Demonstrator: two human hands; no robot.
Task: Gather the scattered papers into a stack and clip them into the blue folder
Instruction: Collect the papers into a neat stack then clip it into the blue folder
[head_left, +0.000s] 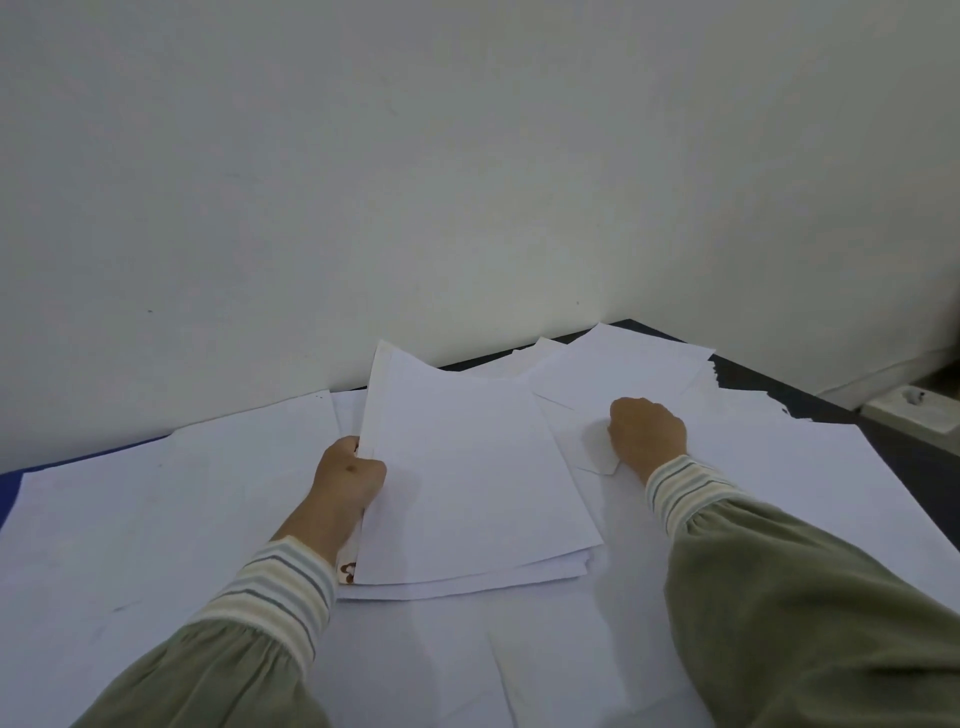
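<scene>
White stack (467, 478) gripped at its left edge by left hand (348, 475); right hand (647, 434) curled, seemingly pinching next sheet (597, 452) just right.

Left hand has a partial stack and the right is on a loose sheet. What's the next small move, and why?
Probably pull the loose sheet under the right hand onto the stack gripped by the left hand. That sheet is nearest, and more papers lie scattered behind.

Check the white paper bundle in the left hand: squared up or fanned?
Fanned. The white paper bundle held by the left hand shows staggered sheet edges at its bottom right corner, not one flush edge.
</scene>
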